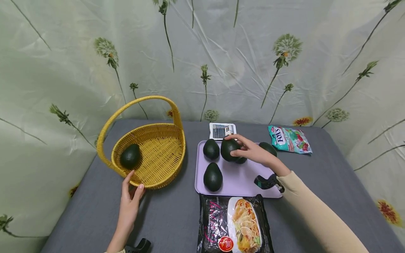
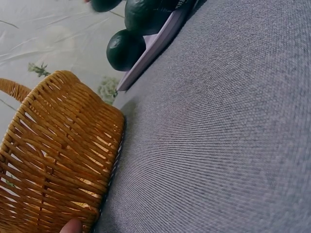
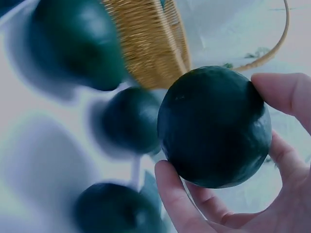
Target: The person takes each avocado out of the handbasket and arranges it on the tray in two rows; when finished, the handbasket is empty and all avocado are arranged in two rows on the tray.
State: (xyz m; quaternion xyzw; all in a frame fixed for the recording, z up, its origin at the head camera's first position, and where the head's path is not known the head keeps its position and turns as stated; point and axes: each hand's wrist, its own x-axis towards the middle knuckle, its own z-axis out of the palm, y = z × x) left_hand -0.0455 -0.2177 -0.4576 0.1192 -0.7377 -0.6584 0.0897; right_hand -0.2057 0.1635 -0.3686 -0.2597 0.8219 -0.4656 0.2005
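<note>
Right hand (image 1: pixel 251 151) grips avocado (image 1: pixel 227 151); bag (image 1: pixel 290 140): "FOX'S".

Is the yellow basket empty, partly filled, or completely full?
Partly filled: in the head view, the yellow basket holds one avocado at its left side, while bare weave shows beside it.

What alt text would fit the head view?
A person's right hand holds an avocado over a lilac tray of more avocados, while the left hand touches the near side of a yellow basket with one avocado inside. A black noodle packet and a teal FOX'S packet lie on the grey table.
</note>
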